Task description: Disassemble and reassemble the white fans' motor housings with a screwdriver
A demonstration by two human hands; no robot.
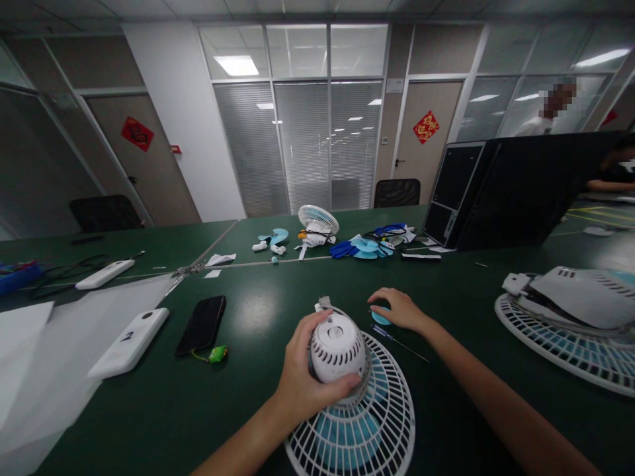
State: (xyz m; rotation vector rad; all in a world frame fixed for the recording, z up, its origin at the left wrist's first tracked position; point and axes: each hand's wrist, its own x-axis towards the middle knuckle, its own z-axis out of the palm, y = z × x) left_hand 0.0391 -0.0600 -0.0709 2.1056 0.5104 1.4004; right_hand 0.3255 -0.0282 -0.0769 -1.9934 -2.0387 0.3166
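Note:
A white fan with light blue blades [347, 433] lies face down on the green table in front of me. My left hand [305, 373] is wrapped round its white motor housing [338, 350], thumb on the near side and fingers over the far side. To the right, my right hand [399, 309] is low over a small light blue disc [381, 317], its fingertips drawn together at the disc's left edge. Whatever is between them is too small to make out. A screwdriver [399, 342] with a blue handle lies just below that hand.
Another fan [580, 304] lies at the right, before a large black case [526, 192]. Further back are a small fan [317, 225] and blue gloves [347, 248]. A phone [202, 324] and white power bank [129, 342] lie left. A person [546, 116] is behind the case.

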